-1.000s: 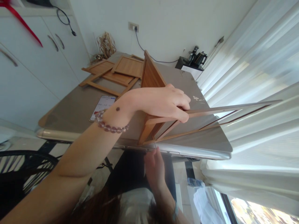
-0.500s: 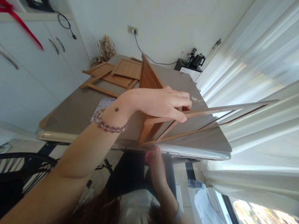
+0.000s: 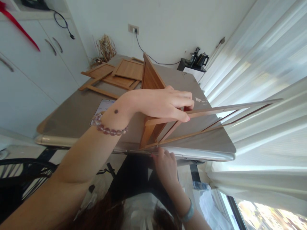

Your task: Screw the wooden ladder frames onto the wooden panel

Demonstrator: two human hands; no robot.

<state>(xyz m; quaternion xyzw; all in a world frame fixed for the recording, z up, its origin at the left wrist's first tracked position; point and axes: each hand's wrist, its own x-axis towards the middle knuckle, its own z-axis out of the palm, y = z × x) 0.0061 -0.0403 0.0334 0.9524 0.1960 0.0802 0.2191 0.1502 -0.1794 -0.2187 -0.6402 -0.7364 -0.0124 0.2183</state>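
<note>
My left hand (image 3: 172,103), with a beaded bracelet on its wrist, is closed on the upper rail of a wooden frame (image 3: 208,111), fingers bent over it. The frame stands on edge, reaching right past the table side. At its near end it meets an upright slatted wooden panel (image 3: 153,75), which extends toward the wall. My right hand (image 3: 166,161) is at the table's front edge, just below the frame's lower corner. Its thumb and fingers are pinched together near a thin, pale sliver at that corner, too small to name.
Several flat wooden panels and frames (image 3: 127,69) lie at the back left of the grey table (image 3: 67,119). A phone (image 3: 102,107) lies partly behind my left wrist. A black kettle (image 3: 202,59) stands beyond the table, white curtains (image 3: 263,67) hang at right, and a black chair (image 3: 26,163) is at left.
My right hand has risen and turned, its fingers now close against the table edge by the frame's lower corner. My left hand keeps its hold. The whole view has shifted slightly.
</note>
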